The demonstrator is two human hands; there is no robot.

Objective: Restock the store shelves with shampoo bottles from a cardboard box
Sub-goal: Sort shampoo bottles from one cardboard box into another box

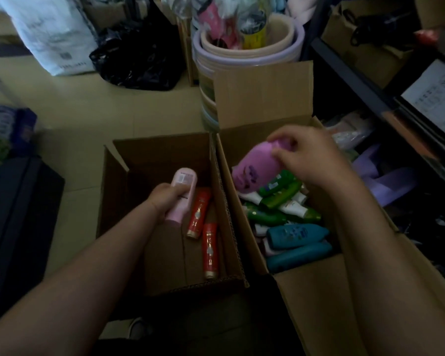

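I've got my left hand [166, 199] wrapped round a pale pink bottle [181, 195] inside the left cardboard box [162, 150], two red tubes [203, 227] just right of it. Right hand [308, 155] pinches a purple bottle [257, 168] above the green/teal bottles [288, 222] in the right box [265, 98].

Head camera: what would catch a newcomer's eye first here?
The purple bottle gripped by the right hand above the right box, which is heaped with green and teal bottles. Then the pink bottle in the left hand over the left box, beside two red tubes.
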